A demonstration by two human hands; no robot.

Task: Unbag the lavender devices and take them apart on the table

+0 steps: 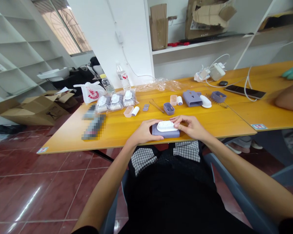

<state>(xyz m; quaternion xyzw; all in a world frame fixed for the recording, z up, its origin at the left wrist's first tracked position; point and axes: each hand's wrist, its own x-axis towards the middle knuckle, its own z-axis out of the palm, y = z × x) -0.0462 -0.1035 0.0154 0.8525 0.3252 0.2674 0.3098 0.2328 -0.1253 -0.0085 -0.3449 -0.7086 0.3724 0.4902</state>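
Near the front edge of the table lies a purple plastic case (pixel 169 134), with a white oval piece (pixel 165 126) covered in rows of small nubs on its top. My left hand (pixel 146 131) wraps round the left end of the case, thumb in front and fingers behind. At the right end, my right hand (pixel 188 126) has its fingers closed on the edge of the white oval piece. Just behind stand a small purple cup (pixel 169 109), a clear pinkish cup (pixel 173 100) and a white roller (pixel 179 100). Another purple case (pixel 192 98) leans by a smooth white oval piece (pixel 206 101).
Several bagged sets (pixel 116 101) lie at the back left, before two bottles (pixel 123 77). Left of centre are another pinkish cup (pixel 128 111), grey discs (pixel 146 107) and a metal spring (pixel 157 106). A phone (pixel 245 92) and another person's arm (pixel 289 96) are at the right.
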